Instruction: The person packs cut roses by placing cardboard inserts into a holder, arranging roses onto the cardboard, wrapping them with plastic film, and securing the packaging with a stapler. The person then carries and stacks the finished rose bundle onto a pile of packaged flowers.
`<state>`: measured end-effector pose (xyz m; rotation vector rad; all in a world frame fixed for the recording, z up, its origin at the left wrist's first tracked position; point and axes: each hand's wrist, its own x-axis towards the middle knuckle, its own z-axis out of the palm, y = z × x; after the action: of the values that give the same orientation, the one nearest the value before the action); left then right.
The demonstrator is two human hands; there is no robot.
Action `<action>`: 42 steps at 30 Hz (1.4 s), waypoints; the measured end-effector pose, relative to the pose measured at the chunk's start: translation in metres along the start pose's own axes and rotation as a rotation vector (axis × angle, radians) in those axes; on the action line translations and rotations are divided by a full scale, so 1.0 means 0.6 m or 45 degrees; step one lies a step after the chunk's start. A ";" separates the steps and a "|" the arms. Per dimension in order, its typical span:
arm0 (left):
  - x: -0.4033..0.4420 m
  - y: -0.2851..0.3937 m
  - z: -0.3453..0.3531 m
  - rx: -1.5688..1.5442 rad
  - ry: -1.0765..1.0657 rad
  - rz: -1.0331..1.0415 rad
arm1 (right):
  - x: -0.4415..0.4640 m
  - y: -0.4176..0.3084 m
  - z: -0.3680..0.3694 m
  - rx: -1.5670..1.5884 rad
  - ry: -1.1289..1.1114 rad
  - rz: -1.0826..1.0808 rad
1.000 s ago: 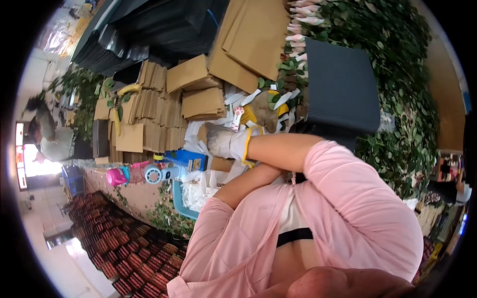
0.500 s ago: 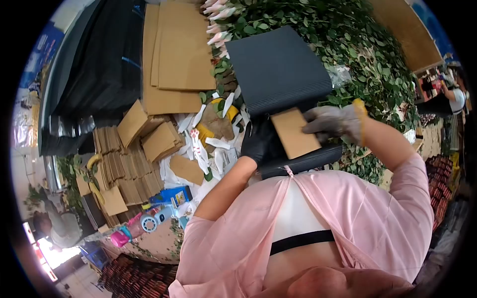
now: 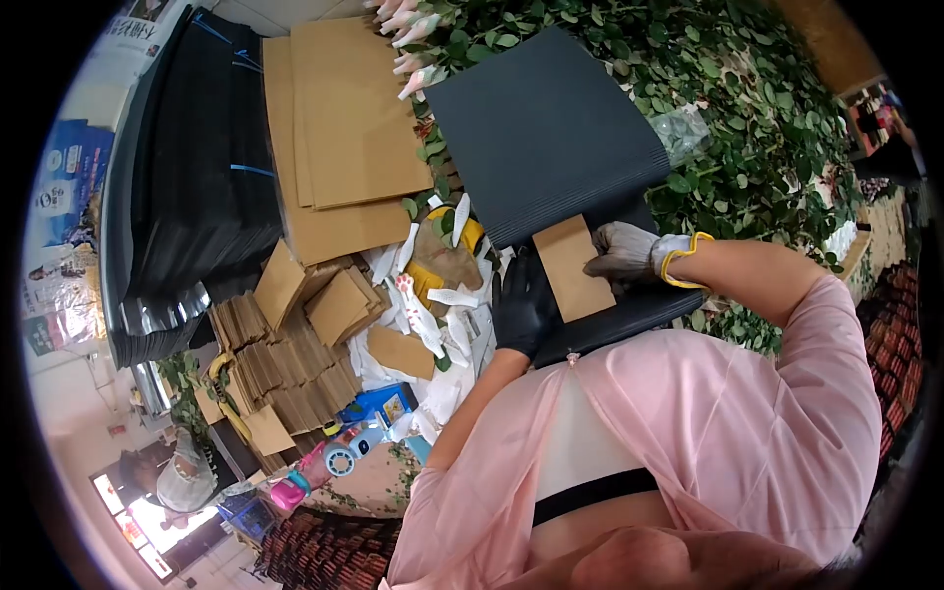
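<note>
A small tan cardboard piece (image 3: 570, 275) lies on the dark lower part of a folded black corrugated sheet (image 3: 551, 128), close to my body. My right hand (image 3: 629, 254), in a grey glove with a yellow-edged cuff, has its fingers curled at the cardboard's right edge and closed on it. On the left side, my left hand (image 3: 526, 303) in a black glove rests beside the cardboard with fingers stretched out over the black sheet. Part of the dark sheet under both hands is hidden.
Leafy stems (image 3: 747, 128) spread behind and right of the sheet. Leftward are large cardboard sheets (image 3: 364, 118), small cardboard stacks (image 3: 280, 339), a tall black sheet stack (image 3: 206, 167), white netting sleeves (image 3: 418, 310) and a blue box (image 3: 383, 403). A clear plastic wrap (image 3: 680, 135) lies among the leaves.
The camera view has shifted, so the stacks sit further right. My right hand's fingers have curled in more at the cardboard's edge, and my left hand shows more beside it.
</note>
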<state>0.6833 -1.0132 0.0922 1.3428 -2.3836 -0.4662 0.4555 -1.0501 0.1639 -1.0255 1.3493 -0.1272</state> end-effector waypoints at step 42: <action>0.065 0.037 0.004 0.182 -0.604 0.390 | -0.002 -0.246 -0.494 -1.543 1.759 -0.548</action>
<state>0.6469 -1.0355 0.1062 0.9694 -2.9979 -0.5847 0.2753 -1.2931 0.2992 -2.5057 2.5075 -0.4142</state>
